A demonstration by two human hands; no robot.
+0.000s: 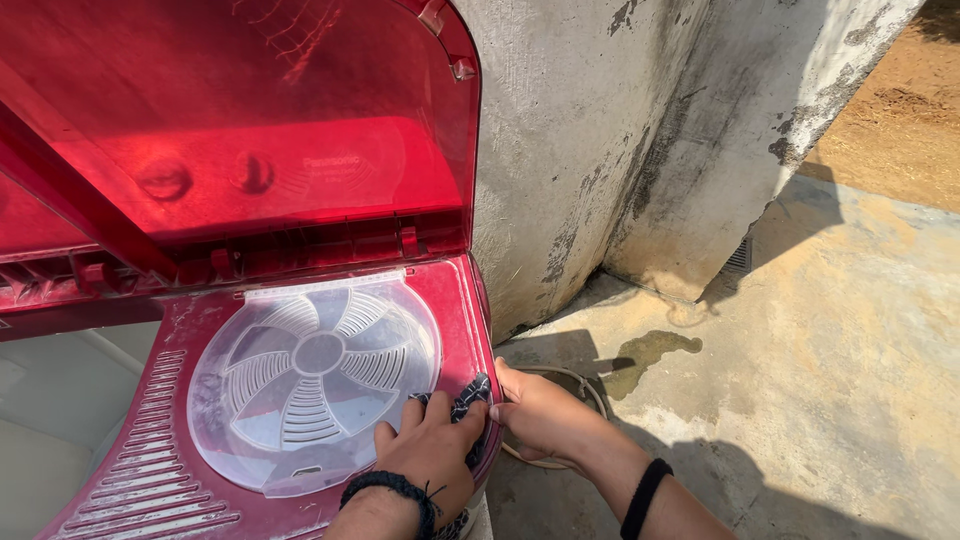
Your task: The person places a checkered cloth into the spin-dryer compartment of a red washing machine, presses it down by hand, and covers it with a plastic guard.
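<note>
A red twin-tub washing machine (pixel 455 300) fills the left side, its red see-through lid (pixel 250 120) raised. A round clear plastic spinner cover (pixel 315 380) with fan-shaped ribs lies in the opening. My left hand (pixel 430 455), with a black thread band on its wrist, presses a dark patterned cloth (pixel 468 398) on the machine's top near the right rim. My right hand (pixel 545 412), a black band on its forearm, grips the machine's right edge just beside the cloth, thumb on top.
A stained concrete wall (pixel 620 130) stands right behind the machine. Beside it is a concrete floor (pixel 830 380) with a small wet patch (pixel 650 350) and a hose loop (pixel 585 385) under my right hand. The pale wash tub (pixel 60 420) shows at lower left.
</note>
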